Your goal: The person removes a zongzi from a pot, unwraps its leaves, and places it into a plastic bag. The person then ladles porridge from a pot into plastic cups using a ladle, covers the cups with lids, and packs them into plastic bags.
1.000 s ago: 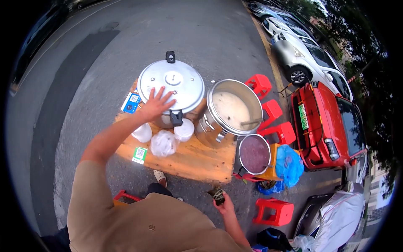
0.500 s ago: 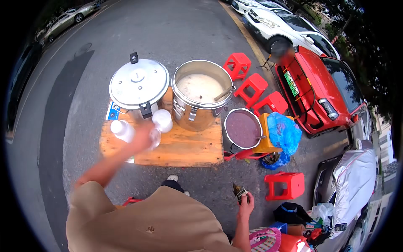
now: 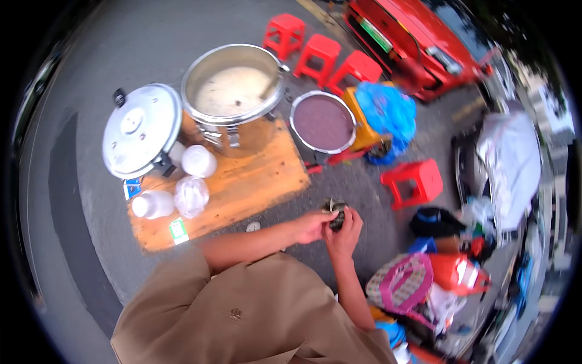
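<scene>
A dark green, leaf-wrapped zongzi (image 3: 337,218) is held in front of my body, between both hands. Wrapped around its right side are the fingers of my right hand (image 3: 345,236). From the left, my left hand (image 3: 313,226) pinches the zongzi near its top; motion blur softens the fingertips. Beyond them is a wooden table (image 3: 254,188) bearing a large steel pot (image 3: 233,124) of pale, milky porridge with a ladle handle inside. A smaller pot of purple porridge (image 3: 323,123) stands to its right.
On the table's left are a pressure-cooker lid (image 3: 142,128) and stacks of white cups (image 3: 153,204). Red stools (image 3: 418,181) stand behind and to the right, near a yellow box with a blue plastic bag (image 3: 386,115). Bags, including a pink-trimmed one (image 3: 400,282), lie at lower right.
My left hand has come from the cups on the table over to the zongzi in my right hand. Both hands now meet on it. The view has turned to the right and downward.
</scene>
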The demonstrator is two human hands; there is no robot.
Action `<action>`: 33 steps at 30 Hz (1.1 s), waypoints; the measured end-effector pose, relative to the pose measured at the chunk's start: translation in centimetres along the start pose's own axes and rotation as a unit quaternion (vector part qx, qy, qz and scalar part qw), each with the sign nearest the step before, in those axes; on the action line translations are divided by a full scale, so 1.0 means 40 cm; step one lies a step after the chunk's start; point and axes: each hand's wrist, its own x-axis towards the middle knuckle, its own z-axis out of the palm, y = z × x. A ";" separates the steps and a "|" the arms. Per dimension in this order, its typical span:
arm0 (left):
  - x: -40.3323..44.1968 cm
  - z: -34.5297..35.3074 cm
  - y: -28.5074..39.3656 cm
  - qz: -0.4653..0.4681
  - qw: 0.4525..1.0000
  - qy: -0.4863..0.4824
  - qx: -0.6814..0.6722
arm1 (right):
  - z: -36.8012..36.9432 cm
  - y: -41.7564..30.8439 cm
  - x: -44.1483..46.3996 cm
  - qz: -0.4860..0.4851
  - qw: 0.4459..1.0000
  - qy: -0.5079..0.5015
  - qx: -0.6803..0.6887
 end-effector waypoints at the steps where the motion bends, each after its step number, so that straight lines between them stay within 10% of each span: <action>1: 0.017 -0.007 -0.005 0.010 1.000 -0.005 0.020 | -0.004 -0.004 -0.003 0.000 1.000 0.001 -0.004; 9: 0.054 0.015 0.078 -0.042 0.988 0.003 0.149 | -0.089 -0.035 -0.001 0.105 0.989 0.024 0.098; 16: 0.101 0.037 0.051 0.009 0.960 -0.014 0.280 | -0.078 0.086 -0.043 0.364 0.863 0.110 0.332; 33: 0.257 0.169 -0.137 0.067 0.927 0.026 0.367 | -0.198 0.289 -0.030 0.240 0.938 0.019 0.249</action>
